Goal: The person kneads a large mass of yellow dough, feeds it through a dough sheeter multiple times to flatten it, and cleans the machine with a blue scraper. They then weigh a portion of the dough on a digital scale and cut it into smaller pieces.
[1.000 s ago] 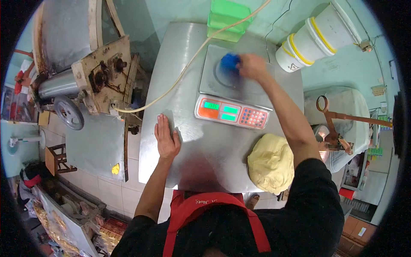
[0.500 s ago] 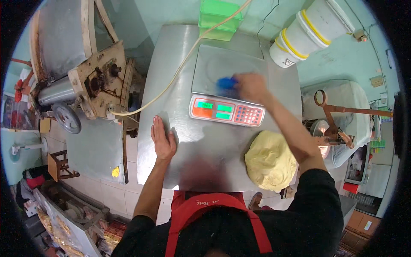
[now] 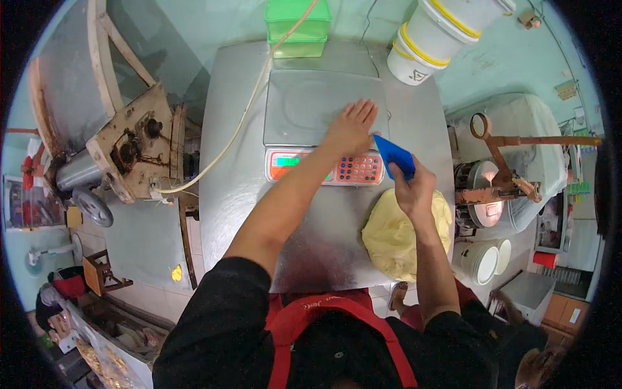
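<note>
My left hand point(image 3: 353, 128) reaches across to the right part of the digital scale's steel platform point(image 3: 304, 97), fingers stretched out flat with nothing seen in them. Whether the palm presses on the platform, I cannot tell. Its forearm passes over the scale's orange and white front panel point(image 3: 363, 170), covering part of the lit displays. In my right hand point(image 3: 414, 188) is a blue dough scraper point(image 3: 392, 155), its blade tilted up beside the scale's right corner. Below that hand a large pale yellow lump of dough point(image 3: 389, 233) rests on the table, partly hidden by my right wrist.
The steel table point(image 3: 233, 214) carries the scale and dough. Green plastic boxes point(image 3: 297, 23) and stacked white buckets point(image 3: 421, 52) stand at the back. A pale hose point(image 3: 243, 123) crosses the left side, near a roller machine point(image 3: 133, 149). Another person point(image 3: 538, 369) appears at lower right.
My left hand has gone from the table's left side to the scale platform. My right hand has drawn the blue scraper off the platform towards the dough. Another person has come into view.
</note>
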{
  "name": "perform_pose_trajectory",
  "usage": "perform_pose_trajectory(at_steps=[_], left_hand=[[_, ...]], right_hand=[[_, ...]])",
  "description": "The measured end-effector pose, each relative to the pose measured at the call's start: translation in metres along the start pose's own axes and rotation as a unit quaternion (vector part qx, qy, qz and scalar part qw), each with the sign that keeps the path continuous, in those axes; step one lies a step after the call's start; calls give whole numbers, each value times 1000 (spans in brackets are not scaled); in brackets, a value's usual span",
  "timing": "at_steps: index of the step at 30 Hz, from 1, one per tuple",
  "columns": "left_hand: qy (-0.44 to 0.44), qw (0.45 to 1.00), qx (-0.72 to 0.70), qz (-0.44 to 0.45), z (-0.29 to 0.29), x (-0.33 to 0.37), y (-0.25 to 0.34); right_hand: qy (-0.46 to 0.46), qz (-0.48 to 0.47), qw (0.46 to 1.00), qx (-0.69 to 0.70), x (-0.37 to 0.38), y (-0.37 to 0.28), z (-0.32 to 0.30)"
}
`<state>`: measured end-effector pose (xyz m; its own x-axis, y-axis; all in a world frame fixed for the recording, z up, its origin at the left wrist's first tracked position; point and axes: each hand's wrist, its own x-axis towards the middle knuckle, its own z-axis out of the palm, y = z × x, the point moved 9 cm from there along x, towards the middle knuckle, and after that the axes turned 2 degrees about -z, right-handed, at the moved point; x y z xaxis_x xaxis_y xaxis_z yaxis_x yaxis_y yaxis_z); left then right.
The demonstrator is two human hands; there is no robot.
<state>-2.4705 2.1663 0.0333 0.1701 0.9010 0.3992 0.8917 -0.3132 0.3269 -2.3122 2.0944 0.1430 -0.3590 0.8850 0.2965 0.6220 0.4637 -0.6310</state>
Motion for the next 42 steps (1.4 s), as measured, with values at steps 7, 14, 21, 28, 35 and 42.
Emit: perform_pose_trajectory(at_steps=[7,14,21,28,35,42], left_hand=[[9,946,146,-288,-70,-62,-146],[-89,986,124,-66,4,2,3],[-26,978,124,-167,-36,10,-146],[-66,968,153,-190,-3,-1,-3],[-91,974,107,-179,-36,-4,-124],[-11,973,136,-185,-35,-94,-60]], right_hand=[[21,146,986,74,-103,58,-49],[-45,213,956,197,-155,38,-17],[-93,189,962,173,-171,24,-30],[-55,255,941,217,-210,39,-30],[-113,184,958,190,-227,6,-25],[-79,238,950,187,-266,22,-5]])
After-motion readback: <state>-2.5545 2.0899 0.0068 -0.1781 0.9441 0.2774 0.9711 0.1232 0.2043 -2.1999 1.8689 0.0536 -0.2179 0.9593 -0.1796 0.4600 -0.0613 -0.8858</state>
